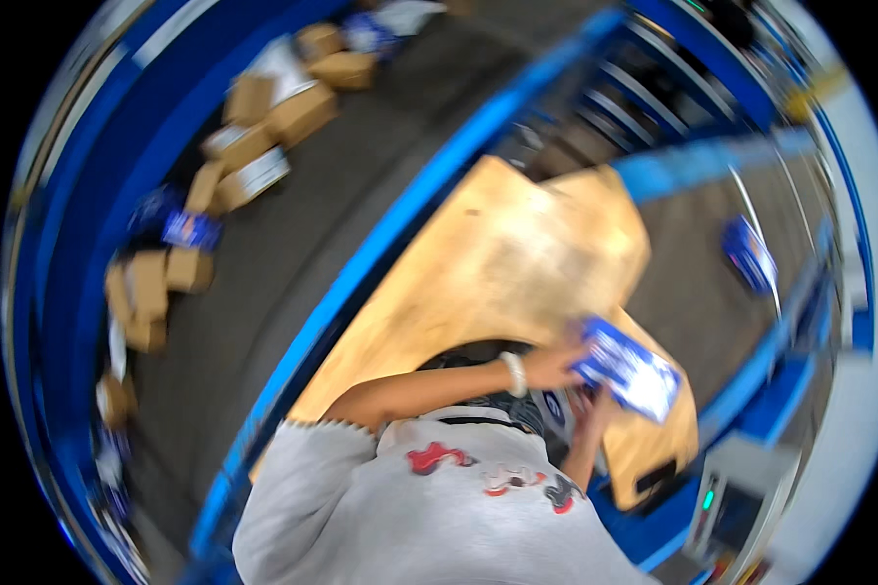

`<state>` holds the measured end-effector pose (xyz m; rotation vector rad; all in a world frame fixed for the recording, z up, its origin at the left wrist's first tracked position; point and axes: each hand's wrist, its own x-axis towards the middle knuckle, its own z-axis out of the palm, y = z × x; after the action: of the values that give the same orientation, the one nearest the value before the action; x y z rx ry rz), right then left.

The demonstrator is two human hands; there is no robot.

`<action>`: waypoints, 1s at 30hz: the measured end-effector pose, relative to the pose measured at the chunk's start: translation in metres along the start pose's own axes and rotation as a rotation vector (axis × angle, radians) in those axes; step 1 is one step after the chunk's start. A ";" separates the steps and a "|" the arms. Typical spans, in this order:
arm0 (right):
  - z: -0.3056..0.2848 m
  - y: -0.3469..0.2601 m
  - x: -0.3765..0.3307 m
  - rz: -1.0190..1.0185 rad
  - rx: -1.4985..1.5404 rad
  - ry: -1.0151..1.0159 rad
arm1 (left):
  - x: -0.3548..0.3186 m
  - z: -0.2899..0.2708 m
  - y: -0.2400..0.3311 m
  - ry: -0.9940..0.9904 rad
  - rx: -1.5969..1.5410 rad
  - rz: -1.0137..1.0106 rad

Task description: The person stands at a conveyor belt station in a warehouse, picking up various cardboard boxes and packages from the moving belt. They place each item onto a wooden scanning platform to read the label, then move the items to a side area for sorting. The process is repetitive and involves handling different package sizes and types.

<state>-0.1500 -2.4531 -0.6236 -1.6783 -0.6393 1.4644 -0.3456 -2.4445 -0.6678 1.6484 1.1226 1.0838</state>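
Frame is motion-blurred, details soft. Left hand (pixel 553 367) reaches across the body, wrist with a pale beaded bracelet (pixel 514 373), fingers closed on the near-left edge of a flat blue-and-white packet (pixel 626 372): glossy, rectangular, thin. Right hand (pixel 587 408) sits just below the packet, fingers up toward its underside; can't tell whether it grips or how far it is open. Packet hangs over the tabletop (pixel 498 263), a light wooden sheet with a smooth matte face and rounded corners. Blue metal rail (pixel 400 224) runs diagonally beside it. Left of the rail, brown cardboard boxes (pixel 263 122) lie scattered on a dark grey belt (pixel 293 253). Another blue packet (pixel 748 253) lies well apart, far right.
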 end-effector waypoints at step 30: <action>0.829 0.075 0.036 -1.527 -1.259 -1.416 | -0.420 -0.435 -0.074 1.442 0.157 -0.976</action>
<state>-0.9575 -2.2677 -0.7132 0.1254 -3.0344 0.6347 -0.8690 -2.7549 -0.7011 -0.0420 2.5220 1.4038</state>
